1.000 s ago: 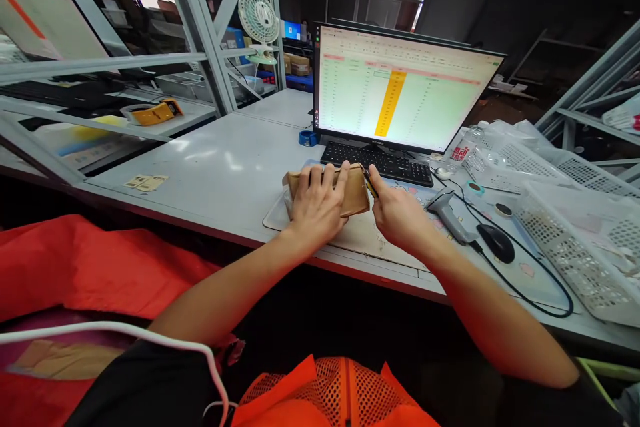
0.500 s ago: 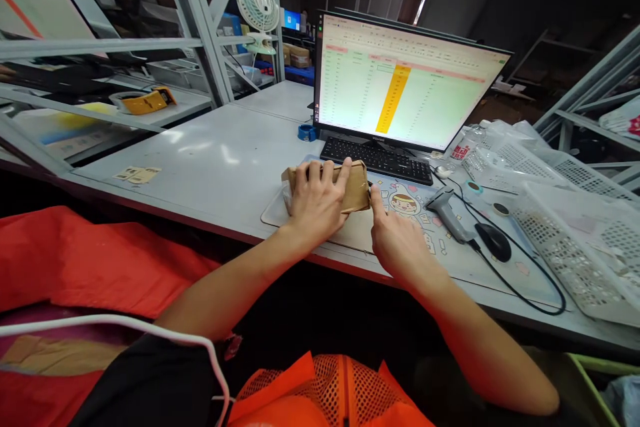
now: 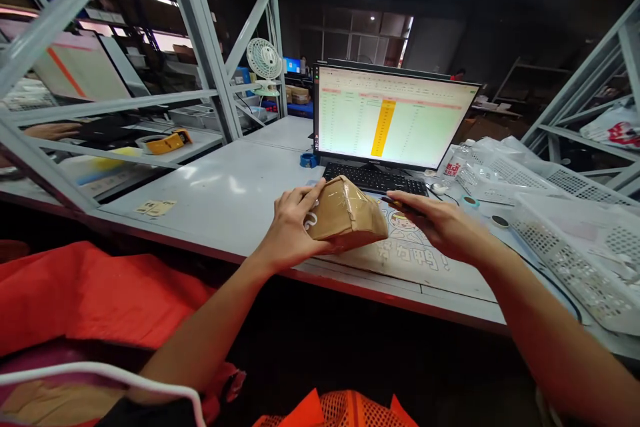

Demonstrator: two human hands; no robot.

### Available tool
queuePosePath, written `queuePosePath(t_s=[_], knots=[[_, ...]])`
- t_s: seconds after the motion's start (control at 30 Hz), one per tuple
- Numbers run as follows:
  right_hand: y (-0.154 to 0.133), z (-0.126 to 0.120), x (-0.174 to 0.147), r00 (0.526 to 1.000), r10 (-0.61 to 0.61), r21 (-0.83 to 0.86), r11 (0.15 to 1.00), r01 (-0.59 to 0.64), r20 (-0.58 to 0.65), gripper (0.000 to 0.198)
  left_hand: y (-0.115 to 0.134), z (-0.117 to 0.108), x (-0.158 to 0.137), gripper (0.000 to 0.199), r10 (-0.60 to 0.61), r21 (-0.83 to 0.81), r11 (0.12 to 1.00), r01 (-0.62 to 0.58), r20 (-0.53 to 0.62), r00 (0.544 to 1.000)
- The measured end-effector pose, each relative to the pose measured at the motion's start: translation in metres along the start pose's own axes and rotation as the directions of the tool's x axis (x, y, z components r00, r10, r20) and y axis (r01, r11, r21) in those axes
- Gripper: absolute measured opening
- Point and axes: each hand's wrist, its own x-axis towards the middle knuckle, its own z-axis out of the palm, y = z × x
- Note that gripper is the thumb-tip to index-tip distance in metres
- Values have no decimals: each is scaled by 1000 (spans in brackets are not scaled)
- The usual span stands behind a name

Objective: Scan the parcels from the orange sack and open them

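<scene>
A small brown cardboard box (image 3: 345, 213), creased and sealed with clear tape, is tilted above the printed desk mat (image 3: 415, 260). My left hand (image 3: 293, 220) is closed around its left end, with the thumb low and the fingers over the top. To the right of the box, my right hand (image 3: 440, 220) grips a utility knife (image 3: 400, 205), slim and dark with a yellowish part. Its tip points left at the box and is a little apart from it. Most of the knife's handle is hidden in the fingers.
Behind the box stand a keyboard (image 3: 370, 179) and a monitor (image 3: 390, 123). White perforated baskets (image 3: 560, 247) and a plastic bottle (image 3: 457, 160) are on the right. A roll of blue tape (image 3: 309, 160) and paper labels (image 3: 155, 207) lie on the table, with metal rack posts at the left.
The box has been turned and tilted, showing its taped end. My left hand has shifted from its top to its left end. My right hand has drawn away to the right with the knife.
</scene>
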Motion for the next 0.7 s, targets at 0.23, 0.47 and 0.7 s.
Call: queuePosePath(t_s=[0.23, 0.47, 0.7], knots=[[-36, -12, 49, 975, -183, -99, 976, 196, 124, 54, -5, 7, -5, 115, 33, -101, 994, -34, -10, 999], [9, 4, 53, 949, -271, -199, 933, 301, 164, 47, -38, 11, -6, 113, 13, -284, 959, -13, -1, 1000], [67, 30, 22, 973, -165, -196, 961, 196, 160, 46, -59, 13, 2, 111, -26, -404, 914, 37, 33, 999]])
